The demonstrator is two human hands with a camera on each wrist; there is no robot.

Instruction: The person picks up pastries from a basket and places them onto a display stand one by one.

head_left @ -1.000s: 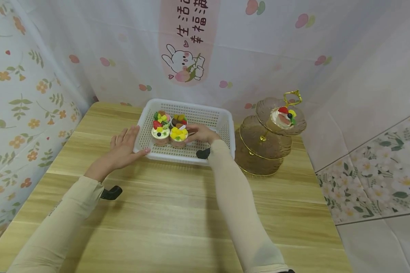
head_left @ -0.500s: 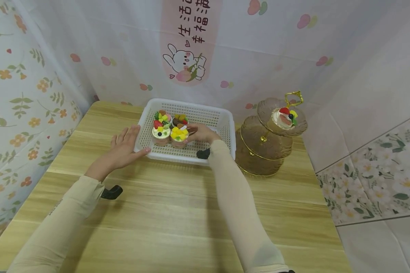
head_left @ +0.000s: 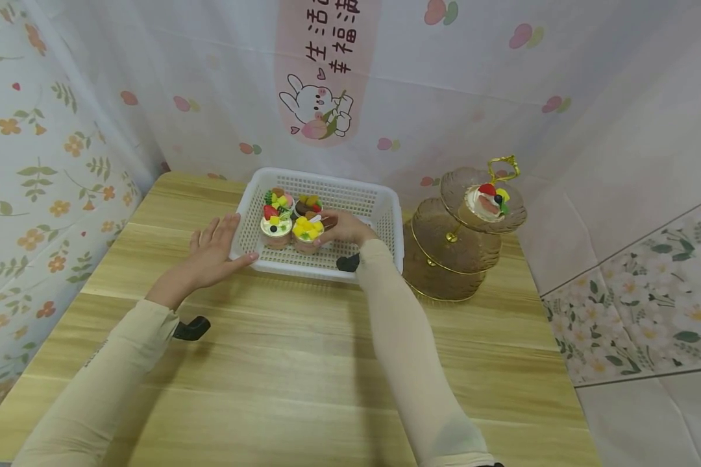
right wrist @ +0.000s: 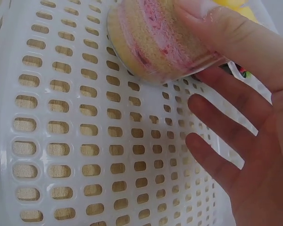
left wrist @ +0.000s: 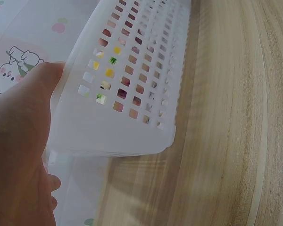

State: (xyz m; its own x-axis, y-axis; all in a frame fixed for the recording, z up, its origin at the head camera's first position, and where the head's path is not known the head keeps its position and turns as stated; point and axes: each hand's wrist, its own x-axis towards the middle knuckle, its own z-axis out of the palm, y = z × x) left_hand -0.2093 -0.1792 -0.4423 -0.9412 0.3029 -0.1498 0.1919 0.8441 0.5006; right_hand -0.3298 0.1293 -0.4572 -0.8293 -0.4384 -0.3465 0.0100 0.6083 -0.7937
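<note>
In the head view, my right hand (head_left: 346,228) reaches into a white plastic basket (head_left: 394,227) and grips a dessert cup (head_left: 307,233) topped with yellow fruit cubes. The right wrist view shows my thumb against this clear cup (right wrist: 155,42), which has pink and tan layers. Its other three neighbours stand close by: a cup with strawberry and cream (head_left: 276,228), one with a dark top (head_left: 307,206), and one with greens and yellow pieces (head_left: 278,199). My left hand (head_left: 210,254) lies with fingers extended at the basket's left end, thumb along its near corner.
Right of the basket stands a gold-trimmed, three-tier stand (head_left: 455,250) with a cream-and-fruit dessert cup (head_left: 483,202) on its top tier. Everything rests on a wooden table (head_left: 292,363). A patterned curtain (head_left: 432,97) hangs behind. Black wrist mounts (head_left: 191,329) stick out from both sleeves.
The yellow-topped cup has tilted slightly in my right hand's grip. My left hand stays at the basket's end.
</note>
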